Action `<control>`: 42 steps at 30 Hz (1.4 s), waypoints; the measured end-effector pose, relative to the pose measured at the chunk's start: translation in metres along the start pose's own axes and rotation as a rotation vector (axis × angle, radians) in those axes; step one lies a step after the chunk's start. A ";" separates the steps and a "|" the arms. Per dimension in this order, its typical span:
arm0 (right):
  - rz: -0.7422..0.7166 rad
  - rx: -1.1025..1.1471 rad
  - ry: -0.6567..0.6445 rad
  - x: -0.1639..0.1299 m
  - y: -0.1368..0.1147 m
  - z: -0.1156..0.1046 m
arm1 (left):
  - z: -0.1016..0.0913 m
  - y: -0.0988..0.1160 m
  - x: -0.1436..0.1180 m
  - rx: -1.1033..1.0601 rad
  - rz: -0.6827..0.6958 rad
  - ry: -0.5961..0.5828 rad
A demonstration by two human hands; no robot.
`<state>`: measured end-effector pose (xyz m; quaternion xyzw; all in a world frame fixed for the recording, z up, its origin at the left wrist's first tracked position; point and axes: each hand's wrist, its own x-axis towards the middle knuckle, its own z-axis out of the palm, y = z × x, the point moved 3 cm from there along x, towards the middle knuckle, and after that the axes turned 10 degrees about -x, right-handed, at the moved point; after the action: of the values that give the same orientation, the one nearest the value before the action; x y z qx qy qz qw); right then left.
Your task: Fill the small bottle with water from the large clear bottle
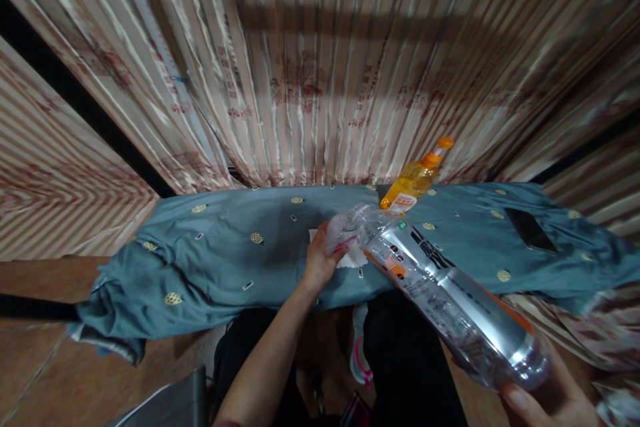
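- Gripping the base of a clear plastic bottle (pixel 450 293), the right hand (pixel 547 397) tilts it neck-down over the bench (pixel 225 247).
- Left hand (pixel 320 260) is clenched around the bottle's neck end, above a white cloth (pixel 353 259).
- Behind stands an orange bottle (pixel 415 180); a dark phone (pixel 530 230) lies well apart on the blue cover.

There is one view. The camera sits on the person's head and looks forward and down. It is close to the blue cloth (pixel 240 247) on the table, and sees the striped curtain (pixel 320 67) right behind it.
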<state>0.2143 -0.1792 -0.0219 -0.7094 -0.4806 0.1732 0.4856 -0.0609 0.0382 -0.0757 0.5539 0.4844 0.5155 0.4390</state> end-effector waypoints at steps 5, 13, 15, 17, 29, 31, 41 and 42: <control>0.035 -0.042 -0.024 0.000 -0.002 -0.002 | 0.000 -0.001 0.000 0.001 -0.006 0.005; 0.045 -0.032 0.014 -0.002 -0.010 0.002 | -0.001 0.003 0.000 0.004 0.006 0.010; 0.065 -0.055 -0.004 -0.003 -0.011 0.001 | -0.001 0.004 0.000 0.008 0.006 0.009; 0.056 -0.075 -0.011 -0.003 -0.014 0.000 | -0.001 0.004 0.000 0.010 0.009 0.007; 0.052 -0.111 -0.019 0.000 -0.009 -0.006 | -0.001 0.005 -0.001 0.009 -0.013 0.002; 0.058 -0.113 -0.007 0.000 -0.011 -0.005 | -0.001 0.005 -0.001 0.007 -0.016 0.004; 0.034 -0.121 -0.021 0.000 -0.015 -0.004 | -0.001 0.006 0.000 0.001 -0.011 0.004; 0.032 -0.117 -0.027 0.001 -0.013 -0.005 | -0.001 0.005 0.000 -0.001 -0.010 0.004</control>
<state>0.2121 -0.1804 -0.0085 -0.7416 -0.4850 0.1619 0.4342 -0.0610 0.0374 -0.0704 0.5504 0.4878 0.5147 0.4408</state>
